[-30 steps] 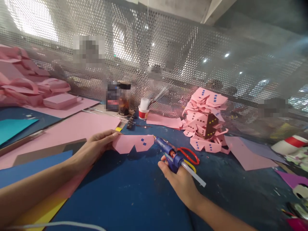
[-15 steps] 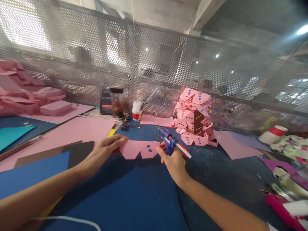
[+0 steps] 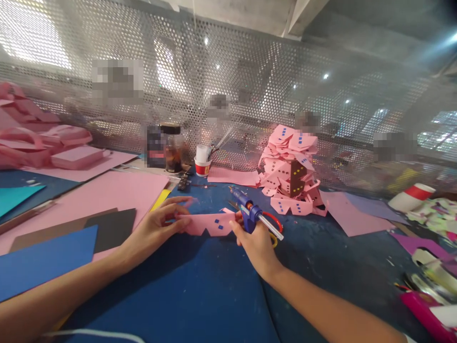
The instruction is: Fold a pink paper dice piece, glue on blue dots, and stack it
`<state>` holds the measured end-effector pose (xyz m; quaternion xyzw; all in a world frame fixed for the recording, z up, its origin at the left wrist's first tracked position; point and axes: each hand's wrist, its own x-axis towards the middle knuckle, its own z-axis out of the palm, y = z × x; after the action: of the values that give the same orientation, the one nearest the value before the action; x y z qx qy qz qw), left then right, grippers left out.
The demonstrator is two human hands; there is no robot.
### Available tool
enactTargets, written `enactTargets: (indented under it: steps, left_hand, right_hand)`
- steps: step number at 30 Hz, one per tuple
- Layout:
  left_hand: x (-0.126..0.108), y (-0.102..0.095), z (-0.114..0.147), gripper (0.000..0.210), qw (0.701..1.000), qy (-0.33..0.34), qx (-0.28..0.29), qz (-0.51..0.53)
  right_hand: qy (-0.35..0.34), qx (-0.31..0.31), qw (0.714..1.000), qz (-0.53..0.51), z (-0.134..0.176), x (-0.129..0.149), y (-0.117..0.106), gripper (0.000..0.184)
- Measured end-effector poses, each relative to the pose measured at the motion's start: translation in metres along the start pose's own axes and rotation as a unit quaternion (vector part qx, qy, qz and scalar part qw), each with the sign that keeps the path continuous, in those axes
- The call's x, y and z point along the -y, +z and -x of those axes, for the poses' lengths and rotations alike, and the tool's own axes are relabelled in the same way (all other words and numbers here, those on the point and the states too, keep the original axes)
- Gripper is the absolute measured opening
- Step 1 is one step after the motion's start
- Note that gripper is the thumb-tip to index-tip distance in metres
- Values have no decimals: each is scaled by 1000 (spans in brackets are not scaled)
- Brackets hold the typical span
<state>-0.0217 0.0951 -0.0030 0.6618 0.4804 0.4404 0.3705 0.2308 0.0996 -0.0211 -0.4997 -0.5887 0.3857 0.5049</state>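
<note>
Pink cutout: smack in the middle, btwn both hands, above the blue table. Long axis runs L–R, nearly level, notch on the lower edge, 2 blue squares on the R half. Pink strip shows behind its R end.
L hand: at the cutout's L end, thumb in front, looks like a light pinch, other fingers spread & a bit blurry. So the cutout is to the R of this hand.
R hand: wrapped round the glue gun, thumb looks to be on the cutout's R end. Neither hand is really nearer tbh, one per end.
Nozzle: points up-left & away from the person, tip beyond the cutout's top edge nr its R end, not touching it afaict.
Glue stick: pokes out the gun's back, toward lower R.
Scissors: red handle + yellow loop, partly hidden behind gun/R hand.
Pink pile: dotted cutouts stacked beyond the gun, to the R.
Cup: red/white, far side, nr the jar.
</note>
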Motion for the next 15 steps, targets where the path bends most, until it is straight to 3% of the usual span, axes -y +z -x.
enactTargets:
  steps: [4,12,15]
  left_hand:
    - [-5,2,2,28,1000,-3,-13,-12]
    - [3,0,5,32,997,-71,22,-23]
    - [2,-5,3,33,997,-70,-4,-22]
  right_hand:
    - [-1,7,1000,4,2,-1,-1,31]
    - [17,11,1000,6,3,6,-2,32]
    - [29,4,1000,-5,3,7,-3,34]
